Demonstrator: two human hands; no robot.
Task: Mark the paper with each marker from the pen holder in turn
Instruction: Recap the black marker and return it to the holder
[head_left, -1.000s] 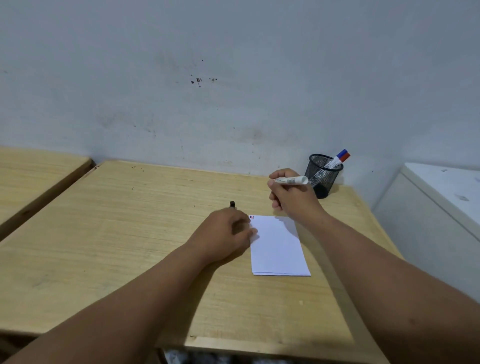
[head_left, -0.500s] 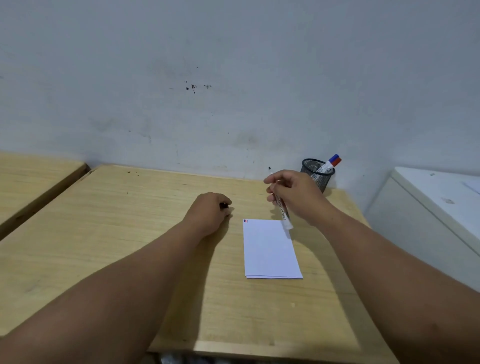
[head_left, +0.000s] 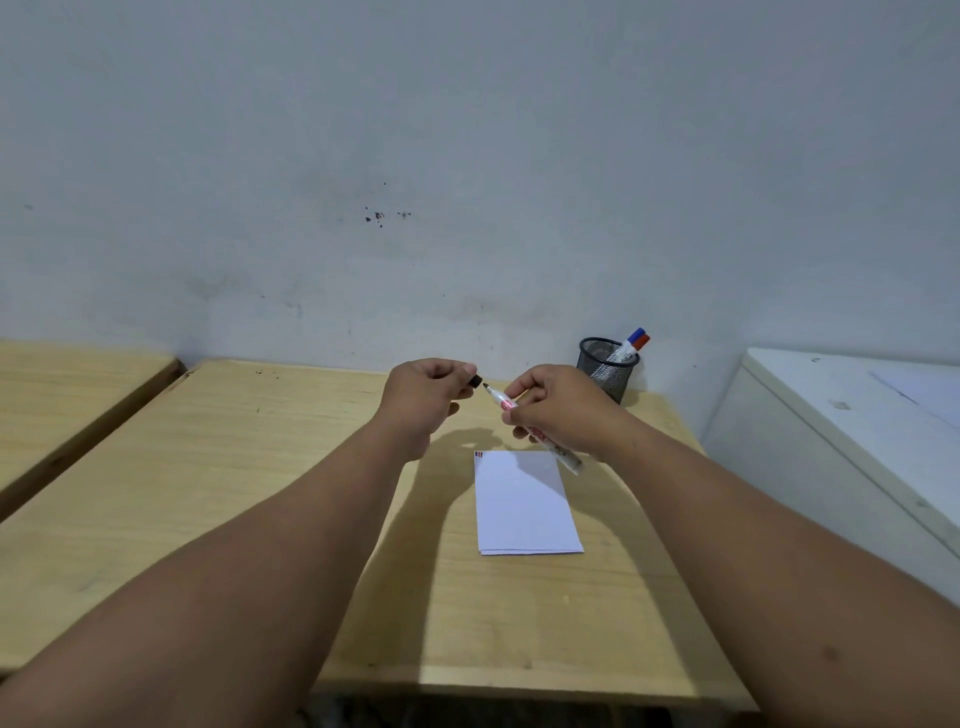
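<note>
The right hand (head_left: 558, 410) is closed around a white marker (head_left: 535, 431), with the fingers wrapped on the middle of its barrel, above the far edge of the paper (head_left: 524, 501). The left hand (head_left: 423, 395) is just beside it and pinches a small black cap (head_left: 474, 381) between thumb and fingertips. The cap and the dark tip of the marker are very near, but they seem apart, with a small gap between.

The marker looks light and stiff, with a smooth plastic barrel that may slip a little, so a grip near the middle or closer to the tip should give good control for capping. The cap is small and easy to drop; a firm pinch is needed. The long axis of the marker goes diagonally: the tip points up and to the left, toward the cap, and the back end points down and to the right, over the far right corner of the paper.

The paper lies flat on the wooden desk (head_left: 260, 493), with small coloured marks at its far left corner (head_left: 478, 454). It is thin and would slide easily.

Farther back, near the wall, stands the black mesh pen holder (head_left: 605, 370). In it two markers lean to the right, one with a blue cap (head_left: 636, 335) and one with a red cap (head_left: 643, 341).
</note>
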